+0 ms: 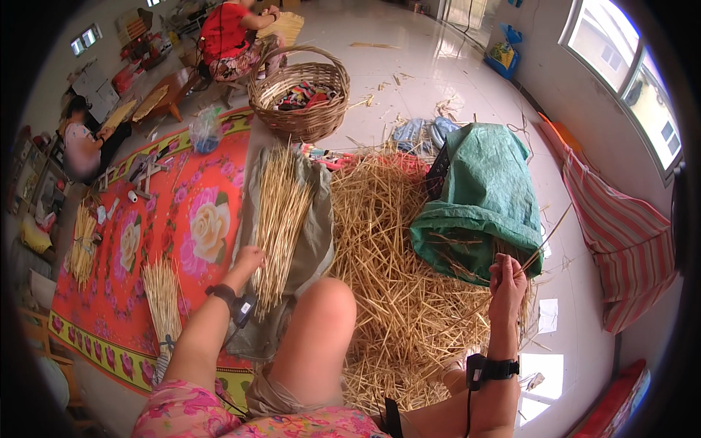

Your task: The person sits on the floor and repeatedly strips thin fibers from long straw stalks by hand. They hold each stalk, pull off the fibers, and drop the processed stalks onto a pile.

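My right hand [506, 278] pinches a thin straw stalk [549, 234], which slants up to the right past the mouth of a green woven sack [487, 164]. Dark, loose stalks lie inside the sack's opening. On the other side, my left hand [250, 260] rests at the left edge of a long layer of straw stalks [280, 219] spread on a grey cloth [320, 241]. Its fingers are curled, and whether they grip any stalk cannot be made out. Between my hands lies a big heap of loose straw [383, 263].
A wicker basket [306, 123] with coloured items stands ahead. Tied straw bundles [161, 290] lie on a red floral mat [164, 219] at left. Two people [227, 33] [82, 142] sit farther off, handling flat straw pieces. Striped cloth [619, 241] hangs along the right wall.
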A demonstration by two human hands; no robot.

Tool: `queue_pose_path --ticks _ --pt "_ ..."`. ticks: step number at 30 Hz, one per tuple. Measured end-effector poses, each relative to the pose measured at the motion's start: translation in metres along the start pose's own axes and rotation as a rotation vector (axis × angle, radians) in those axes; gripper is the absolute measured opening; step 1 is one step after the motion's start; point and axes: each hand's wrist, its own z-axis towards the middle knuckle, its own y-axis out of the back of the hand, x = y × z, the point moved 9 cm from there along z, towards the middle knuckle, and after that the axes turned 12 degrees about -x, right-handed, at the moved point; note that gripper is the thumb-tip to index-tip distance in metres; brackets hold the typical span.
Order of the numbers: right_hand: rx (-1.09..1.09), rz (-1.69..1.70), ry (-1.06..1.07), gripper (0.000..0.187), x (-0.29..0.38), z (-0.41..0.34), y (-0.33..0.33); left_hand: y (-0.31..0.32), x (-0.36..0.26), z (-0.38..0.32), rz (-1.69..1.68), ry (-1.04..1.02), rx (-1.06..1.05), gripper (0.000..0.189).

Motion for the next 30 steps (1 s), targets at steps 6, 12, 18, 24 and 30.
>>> queue_pose_path --ticks 6,12,18,24,30 --pt "-0.014 -0.018 -0.018 0.020 0.000 0.003 0.009 -0.010 0.026 -0.022 0.279 0.140 -0.006 0.020" --pt "0.007 -0.028 -0.039 0.020 -0.005 0.001 0.001 -0.004 0.034 0.000 0.527 -0.015 -0.195 0.024" --pt "0.048 -0.011 -0.071 0.023 -0.007 -0.004 -0.009 -0.027 -0.101 -0.012 -0.125 -0.098 0.076 0.022" --pt "0.196 0.286 -0.434 0.035 -0.020 -0.010 -0.029 -0.051 -0.329 -0.158 -0.504 -0.254 0.629 0.025" --pt "0.264 0.549 -0.566 0.035 -0.009 0.004 -0.016 -0.141 -0.377 -0.290 -0.221 -0.383 1.188 0.034"
